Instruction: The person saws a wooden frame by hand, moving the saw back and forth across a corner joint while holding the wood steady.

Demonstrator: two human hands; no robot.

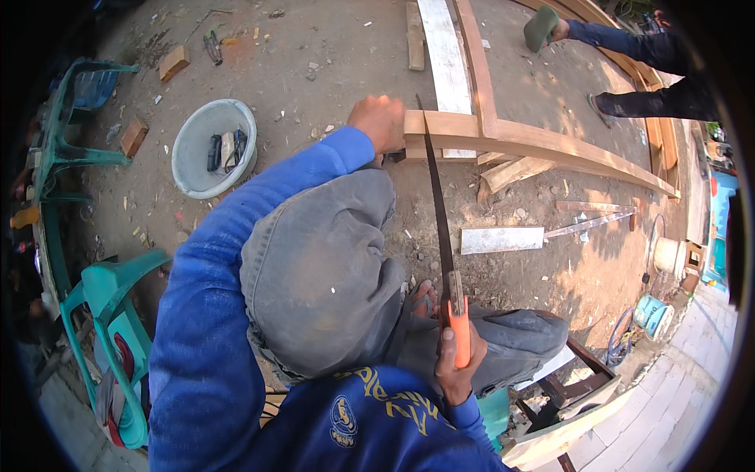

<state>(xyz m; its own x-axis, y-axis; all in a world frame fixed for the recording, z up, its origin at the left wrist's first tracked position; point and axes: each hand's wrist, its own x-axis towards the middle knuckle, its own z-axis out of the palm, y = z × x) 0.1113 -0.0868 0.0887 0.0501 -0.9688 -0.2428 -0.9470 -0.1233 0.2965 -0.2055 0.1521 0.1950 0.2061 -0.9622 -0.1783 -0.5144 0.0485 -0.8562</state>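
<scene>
Sitting with our knees bent in dusty grey trousers, we have both hands on the work. Our left hand is curled over the left end of a long, light-brown wooden rail, its fingers bent tightly and their undersides hidden. Our right hand, near us, is wrapped around the orange handle of a handsaw with a long, dark, tapering blade. The blade points away from us and crosses the rail just right of our left hand, with its tip past the far edge; we cannot tell how deep any cut goes. The rail extends to the right, and a second brown wooden piece meets it and runs to the far side.

Beyond the rail, a long whitish board lies on the ground; nearer, to the right of the blade, is a rectangular whitish panel. Left of our left hand stands a round, pale grey plastic basin with dark-handled tools inside. A green plastic chair is at the near left. At the far right, we see another person's dark-trousered legs.
</scene>
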